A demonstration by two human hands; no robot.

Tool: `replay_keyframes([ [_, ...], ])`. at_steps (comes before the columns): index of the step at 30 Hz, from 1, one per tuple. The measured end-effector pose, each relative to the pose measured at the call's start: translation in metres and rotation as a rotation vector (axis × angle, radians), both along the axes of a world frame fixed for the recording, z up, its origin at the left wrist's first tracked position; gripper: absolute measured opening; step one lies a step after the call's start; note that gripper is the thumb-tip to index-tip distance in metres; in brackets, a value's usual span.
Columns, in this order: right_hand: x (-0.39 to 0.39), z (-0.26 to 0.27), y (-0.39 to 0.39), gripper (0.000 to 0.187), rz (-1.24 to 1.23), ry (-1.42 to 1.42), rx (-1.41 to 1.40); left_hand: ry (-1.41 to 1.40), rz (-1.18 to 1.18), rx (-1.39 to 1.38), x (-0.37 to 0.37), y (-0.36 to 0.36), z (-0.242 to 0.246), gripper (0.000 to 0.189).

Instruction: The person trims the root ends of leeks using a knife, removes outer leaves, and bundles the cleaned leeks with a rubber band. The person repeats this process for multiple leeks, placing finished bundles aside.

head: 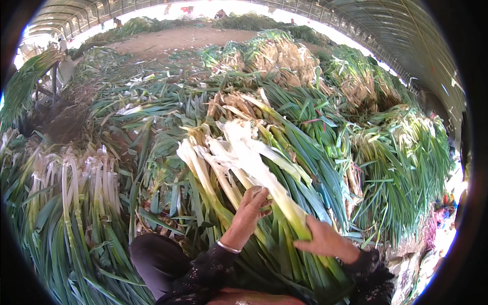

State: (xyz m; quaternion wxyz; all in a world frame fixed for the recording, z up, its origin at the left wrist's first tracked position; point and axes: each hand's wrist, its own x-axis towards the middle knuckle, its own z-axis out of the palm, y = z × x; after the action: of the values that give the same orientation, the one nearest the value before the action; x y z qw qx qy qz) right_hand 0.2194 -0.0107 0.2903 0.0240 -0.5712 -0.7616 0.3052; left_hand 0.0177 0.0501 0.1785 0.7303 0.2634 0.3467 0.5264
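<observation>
Right before me a thick, pale stalk of a large green onion or leek (263, 171) slants across other stalks, its white root end pointing away from me. My right hand (324, 238) is closed around its greenish lower part. At the stalk's left side is my left hand (249, 209), with a silver bangle at the wrist; its fingers are bent near the white part, and whether they grip it I cannot tell. Beneath and to the left lie several more white stalks (217, 164) with long green leaves.
A row of similar stalks (72, 183) lies at the left. Tied bundles (400, 164) are heaped at the right, with a root-end pile (284, 61) farther back. Loose leaves (141, 95) litter the ground. My bent knee (156, 259) is near my left arm.
</observation>
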Motion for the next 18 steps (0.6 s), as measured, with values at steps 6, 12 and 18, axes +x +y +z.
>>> replay_keyframes([
  [6, 0.028, -0.010, -0.036, 0.070, -0.014, -0.124, 0.182, -0.014, 0.017, 0.206, 0.013, -0.001, 0.030, 0.055],
  [12, 0.018, -0.015, -0.045, 0.086, 0.051, -0.011, 0.198, 0.001, 0.112, 0.248, 0.012, 0.002, 0.035, 0.043],
  [18, 0.030, -0.020, -0.043, 0.092, -0.103, 0.088, 0.112, 0.077, 0.023, 0.419, -0.017, 0.016, 0.034, 0.012],
])
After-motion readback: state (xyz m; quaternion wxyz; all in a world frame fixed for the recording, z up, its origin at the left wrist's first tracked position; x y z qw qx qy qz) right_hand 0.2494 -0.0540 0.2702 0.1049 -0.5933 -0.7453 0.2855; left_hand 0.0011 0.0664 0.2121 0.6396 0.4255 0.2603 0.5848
